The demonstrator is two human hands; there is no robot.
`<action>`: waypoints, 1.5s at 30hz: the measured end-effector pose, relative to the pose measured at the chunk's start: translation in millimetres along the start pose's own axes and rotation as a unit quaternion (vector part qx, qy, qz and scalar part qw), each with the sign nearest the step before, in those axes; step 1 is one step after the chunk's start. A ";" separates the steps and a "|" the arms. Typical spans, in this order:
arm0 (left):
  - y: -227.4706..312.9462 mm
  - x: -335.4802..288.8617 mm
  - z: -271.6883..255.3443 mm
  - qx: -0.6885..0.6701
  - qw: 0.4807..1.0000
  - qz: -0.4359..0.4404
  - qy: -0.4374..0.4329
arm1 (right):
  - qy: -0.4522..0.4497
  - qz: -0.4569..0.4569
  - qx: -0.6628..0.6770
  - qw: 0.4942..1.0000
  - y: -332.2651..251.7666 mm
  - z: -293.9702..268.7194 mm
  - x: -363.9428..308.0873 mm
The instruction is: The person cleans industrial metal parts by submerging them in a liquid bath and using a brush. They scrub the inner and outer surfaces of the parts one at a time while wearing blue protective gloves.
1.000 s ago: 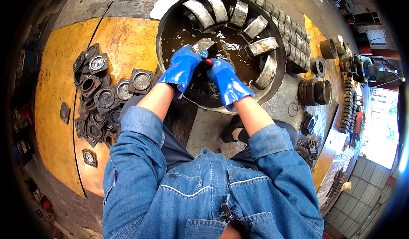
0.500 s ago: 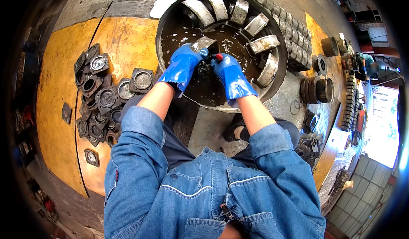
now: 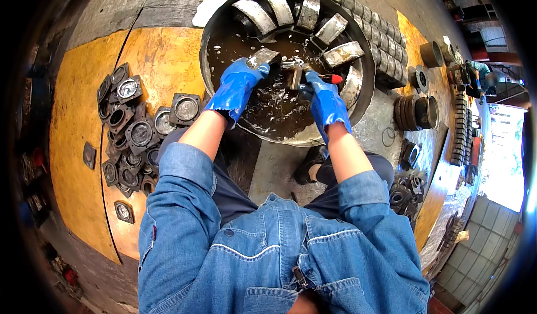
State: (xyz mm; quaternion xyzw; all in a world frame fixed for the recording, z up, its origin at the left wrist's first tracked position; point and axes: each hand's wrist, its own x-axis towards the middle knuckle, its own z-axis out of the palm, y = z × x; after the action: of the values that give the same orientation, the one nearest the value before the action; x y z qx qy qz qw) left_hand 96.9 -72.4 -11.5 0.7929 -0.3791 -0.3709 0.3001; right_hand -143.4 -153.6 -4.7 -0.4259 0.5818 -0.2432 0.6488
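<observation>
Both my hands wear blue rubber gloves over a round tub (image 3: 371, 73) of dark brown liquid. My left hand (image 3: 241, 82) is closed on a curved metal block (image 3: 263, 58), its pale upper face showing and its lower part hidden. In my right hand (image 3: 321, 98) is a brush with a red-tipped handle (image 3: 336, 79). Its flat head (image 3: 295, 79) points left, just above the rippling liquid and apart from the block. Similar curved metal blocks (image 3: 308, 13) stand along the tub's inner wall at the far and right sides.
Left of the tub, square metal parts with round openings (image 3: 140, 130) lie heaped on yellow boards (image 3: 72, 163). Rows of dark blocks (image 3: 386, 45) are stacked against its right side. Metal rings (image 3: 428, 115) stand farther right. A person (image 3: 482, 79) is at the far right.
My right hand has moved right with the brush, away from the block, and the brush head now shows. My left hand keeps hold of the block. The liquid ripples more.
</observation>
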 end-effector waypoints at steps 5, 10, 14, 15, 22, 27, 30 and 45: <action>-4.1 5.0 4.6 -0.093 0.993 0.056 -0.043 | 0.032 0.040 0.115 0.992 28.4 26.1 6.3; 23.0 -6.8 3.1 0.089 0.995 -0.020 -0.029 | 0.019 0.099 0.081 0.992 53.4 28.9 -10.5; 9.2 -6.4 10.1 0.167 0.985 -0.029 0.016 | -0.084 0.138 0.094 0.982 41.0 33.0 -44.2; 16.8 -7.7 8.9 0.160 0.987 -0.017 0.006 | -0.119 0.136 0.100 0.978 44.2 24.7 -42.7; 31.4 -8.3 18.0 0.230 0.973 -0.030 0.002 | -0.064 -0.070 0.035 0.995 4.6 -24.9 -32.6; 54.9 -14.9 31.0 0.317 0.946 -0.039 -0.050 | -0.024 -0.094 0.220 0.971 -9.6 -35.6 -21.6; 44.3 -18.8 39.6 0.379 0.921 0.079 -0.041 | 0.022 -0.002 0.231 0.973 1.7 -38.2 5.7; 57.1 -37.5 -2.0 0.135 0.975 0.173 -0.036 | 0.061 0.051 -0.039 0.996 62.0 -26.8 29.8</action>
State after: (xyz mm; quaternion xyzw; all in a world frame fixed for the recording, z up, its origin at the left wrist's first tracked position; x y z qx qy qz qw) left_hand 60.5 -71.5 46.4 0.7348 -0.5673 -0.2873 0.2361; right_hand -174.3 -152.9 -71.9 -0.4054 0.6502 -0.2126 0.6064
